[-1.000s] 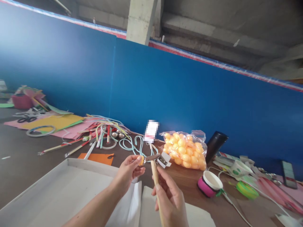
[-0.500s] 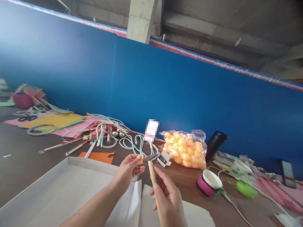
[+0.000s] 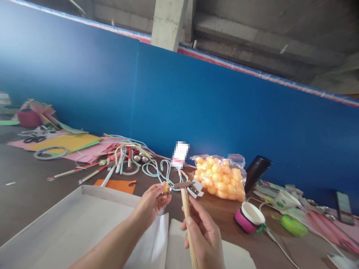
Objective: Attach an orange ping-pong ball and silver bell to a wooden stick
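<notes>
Bag of yellow-orange balls (image 3: 220,179): clear plastic, resting on the brown table (image 3: 226,213), well filled; landmark for every place below.
Left hand (image 3: 153,203): fingers curled, gripping a small yellow-and-silver piece (image 3: 167,188) between thumb and fingers; left of the bag and nearer the camera.
Yellow-and-silver piece: partly covered by fingertips; left of the bag, just beside the hammer's head.
Right hand (image 3: 202,229): wrapped round the wooden handle of a hammer (image 3: 186,205); on the near side of the bag, slightly left.
Hammer: raised, handle slanting up from the right hand, dark head lying across the top; left of the bag's near left corner. Contact between head and piece: cannot tell.
Small white box (image 3: 200,188): flap up, holding dark, shiny bits too small to make out; just beside the bag's near left corner.
Pale blue cord (image 3: 152,172): looped, left of the bag.
Silver balls (image 3: 141,158): clustered farther left of the bag, beyond the cord.
Large pale tray (image 3: 94,191): low-walled, well left of the bag, toward the camera.
Black cylinder (image 3: 257,171): tilted, just right of the bag.
Cup (image 3: 249,216): white with a magenta band, right of the bag and nearer the camera.
Blue panel (image 3: 224,101): rising behind the bag.
</notes>
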`<state>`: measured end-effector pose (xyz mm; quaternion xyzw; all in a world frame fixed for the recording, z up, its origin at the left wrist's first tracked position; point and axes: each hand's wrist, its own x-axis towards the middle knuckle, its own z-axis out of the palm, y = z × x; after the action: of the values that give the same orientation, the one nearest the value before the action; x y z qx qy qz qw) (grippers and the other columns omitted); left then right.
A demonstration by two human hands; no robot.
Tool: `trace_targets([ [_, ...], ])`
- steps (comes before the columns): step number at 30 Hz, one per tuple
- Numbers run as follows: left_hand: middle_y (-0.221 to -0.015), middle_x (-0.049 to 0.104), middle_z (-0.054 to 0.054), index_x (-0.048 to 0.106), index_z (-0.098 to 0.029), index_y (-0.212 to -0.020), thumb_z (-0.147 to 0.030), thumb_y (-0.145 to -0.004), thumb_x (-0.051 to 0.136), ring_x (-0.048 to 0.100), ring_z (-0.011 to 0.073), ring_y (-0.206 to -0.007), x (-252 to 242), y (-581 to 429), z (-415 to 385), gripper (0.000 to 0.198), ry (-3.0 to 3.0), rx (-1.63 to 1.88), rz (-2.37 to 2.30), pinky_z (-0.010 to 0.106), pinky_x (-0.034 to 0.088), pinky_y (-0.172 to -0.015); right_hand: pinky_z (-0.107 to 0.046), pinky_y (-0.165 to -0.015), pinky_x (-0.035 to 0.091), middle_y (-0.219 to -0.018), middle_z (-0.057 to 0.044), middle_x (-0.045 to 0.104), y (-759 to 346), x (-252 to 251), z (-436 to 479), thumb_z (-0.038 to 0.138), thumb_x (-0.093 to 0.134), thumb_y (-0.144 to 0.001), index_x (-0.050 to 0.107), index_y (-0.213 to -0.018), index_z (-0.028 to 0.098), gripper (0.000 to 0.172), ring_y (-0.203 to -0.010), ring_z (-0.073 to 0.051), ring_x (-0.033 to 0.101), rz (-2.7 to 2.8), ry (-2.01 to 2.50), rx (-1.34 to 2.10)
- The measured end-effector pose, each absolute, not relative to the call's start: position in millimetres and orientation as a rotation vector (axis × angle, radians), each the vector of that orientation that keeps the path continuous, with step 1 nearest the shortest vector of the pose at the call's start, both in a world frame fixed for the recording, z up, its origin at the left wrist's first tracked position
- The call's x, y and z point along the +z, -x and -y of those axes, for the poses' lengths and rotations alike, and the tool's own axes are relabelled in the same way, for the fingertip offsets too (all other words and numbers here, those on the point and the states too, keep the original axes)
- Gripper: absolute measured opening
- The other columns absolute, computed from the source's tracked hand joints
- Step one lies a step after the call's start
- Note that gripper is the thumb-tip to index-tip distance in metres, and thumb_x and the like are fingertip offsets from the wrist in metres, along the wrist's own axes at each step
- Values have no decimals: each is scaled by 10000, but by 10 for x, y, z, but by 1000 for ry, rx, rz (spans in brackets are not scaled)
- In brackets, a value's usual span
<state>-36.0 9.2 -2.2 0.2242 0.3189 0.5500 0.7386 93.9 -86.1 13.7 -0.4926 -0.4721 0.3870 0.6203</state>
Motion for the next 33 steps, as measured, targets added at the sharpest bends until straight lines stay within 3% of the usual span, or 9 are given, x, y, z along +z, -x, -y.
trace_targets([
  [7, -634, 582, -11, 552, -153, -784, -232, -714, 667, 595, 73, -525, -12, 353, -88, 156, -483, 1195, -701, 192, 535, -604, -179, -326, 369, -626, -11, 548, -917, 87, 844, 419, 596, -759, 558, -1171, 160, 488, -422, -97, 432, 1178, 1186, 852],
  [33, -666, 566, -1, 563, -144, -823, -264, -719, 661, 611, 92, -564, 7, 362, -54, 186, -577, 1178, -718, 199, 531, -582, -162, -317, 366, -612, -17, 564, -945, 105, 804, 362, 593, -763, 518, -1210, 149, 501, -485, -129, 491, 1093, 1188, 936],
])
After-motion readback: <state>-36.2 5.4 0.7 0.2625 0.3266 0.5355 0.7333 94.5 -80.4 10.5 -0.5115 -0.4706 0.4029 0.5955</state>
